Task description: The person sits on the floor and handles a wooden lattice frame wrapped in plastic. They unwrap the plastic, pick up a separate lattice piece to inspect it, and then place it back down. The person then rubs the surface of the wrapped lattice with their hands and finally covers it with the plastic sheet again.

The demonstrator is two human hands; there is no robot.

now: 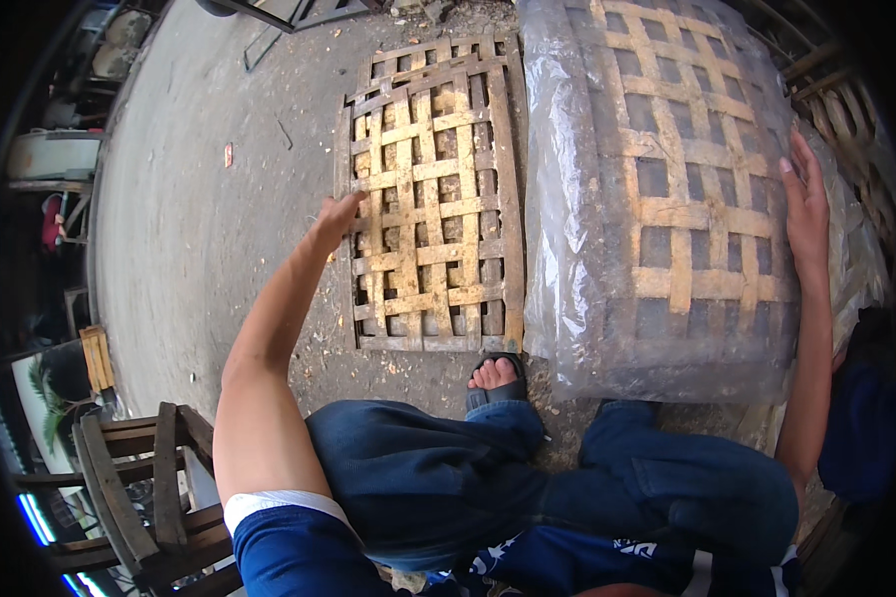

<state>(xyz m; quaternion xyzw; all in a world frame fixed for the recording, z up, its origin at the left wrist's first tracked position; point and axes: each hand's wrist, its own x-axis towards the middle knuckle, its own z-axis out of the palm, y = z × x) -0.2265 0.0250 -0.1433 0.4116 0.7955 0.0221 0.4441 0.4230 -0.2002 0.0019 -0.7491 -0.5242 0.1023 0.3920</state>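
Observation:
A flat woven lattice panel of pale, wide strips in a wooden frame (458, 209) lies on the ground before me, over what looks like another panel whose end shows at the far side. My left hand (342, 215) is closed on its left edge, with the fingertips partly hidden there. To the right stands a bulky block wrapped in clear plastic (572, 249), with similar woven strips (702, 284) showing through the film. Against the right side of this bundle rests my right hand (808, 204), fingers stretched out and gripping nothing.
Grey concrete floor (189, 239) with small debris spreads to the left. A slatted wooden crate (134, 488) stands at lower left. At upper right are more woven pieces (846, 109), and loose plastic sheeting (856, 249) lies beside the bundle. My sandalled foot (496, 378) touches near the panel's close end.

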